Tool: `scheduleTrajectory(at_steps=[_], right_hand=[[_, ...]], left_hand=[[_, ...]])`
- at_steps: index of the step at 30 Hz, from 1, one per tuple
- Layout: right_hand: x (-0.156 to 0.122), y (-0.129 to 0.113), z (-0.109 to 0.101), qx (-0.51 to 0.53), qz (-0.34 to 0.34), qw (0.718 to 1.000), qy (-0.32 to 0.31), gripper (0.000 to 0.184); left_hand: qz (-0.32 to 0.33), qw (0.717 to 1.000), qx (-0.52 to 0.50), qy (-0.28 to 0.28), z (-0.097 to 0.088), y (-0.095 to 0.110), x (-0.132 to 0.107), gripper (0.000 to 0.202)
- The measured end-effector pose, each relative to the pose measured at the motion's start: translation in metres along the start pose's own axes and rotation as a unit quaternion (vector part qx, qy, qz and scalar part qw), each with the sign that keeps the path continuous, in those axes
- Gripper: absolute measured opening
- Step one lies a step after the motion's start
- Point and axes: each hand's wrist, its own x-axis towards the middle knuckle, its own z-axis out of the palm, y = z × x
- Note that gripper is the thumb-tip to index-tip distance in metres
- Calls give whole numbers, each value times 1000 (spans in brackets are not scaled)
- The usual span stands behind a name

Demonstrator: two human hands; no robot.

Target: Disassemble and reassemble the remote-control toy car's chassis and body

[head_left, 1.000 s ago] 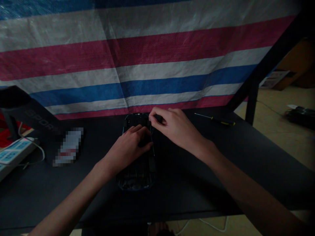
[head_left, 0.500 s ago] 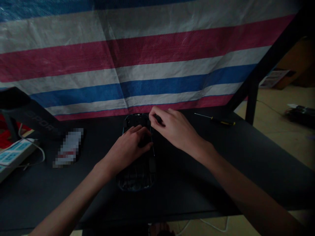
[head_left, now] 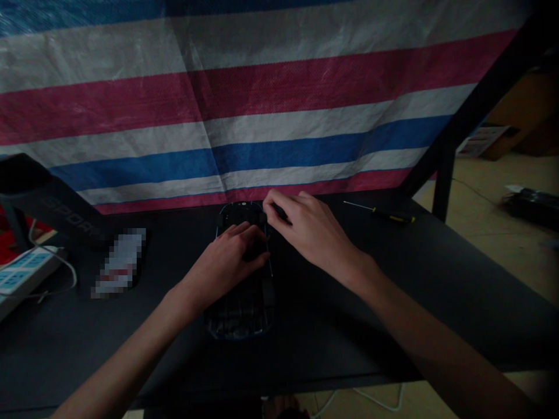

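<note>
A dark toy car (head_left: 240, 314) lies lengthwise on the black table, apparently with its underside up. Across its middle rests my left hand (head_left: 236, 250), fingers curled over the chassis and thumb against the right side. At the car's far right corner, close to a wheel, is my right hand (head_left: 297, 218). Its thumb and fingertips are pinched together, and whatever lies between them is hidden in shadow. A screwdriver (head_left: 393, 216) with a black and yellow handle lies to the right, its shaft pointing left.
A striped plastic sheet (head_left: 262, 93) hangs behind the black table (head_left: 349, 326). On the left are a white power strip (head_left: 30, 270) with a cable, a dark tube-shaped item (head_left: 65, 203) and a blurred-out flat item (head_left: 120, 262). A dark frame post (head_left: 443, 183) stands at the right.
The view has shifted very slightly, moving the scene a little to the left. Both hands keep nearly the same position on the toy car.
</note>
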Motion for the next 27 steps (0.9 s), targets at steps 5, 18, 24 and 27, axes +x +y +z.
scheduleTrajectory(at_steps=[5,18,24,27], right_hand=[[-2,-8,-1,-19,-29,999,15,16],[0,-4,-1,40,-18,999,3,18],[2,-1,5,0,14,999,28,14],[3,7,7,73,-44,996,29,13]], left_hand=[[1,1000,7,-1,3,-2,1,25],[6,1000,5,-2,3,-1,-1,27],[5,1000,11,0,3,-2,-1,25],[4,1000,14,1,2,0,0,22]])
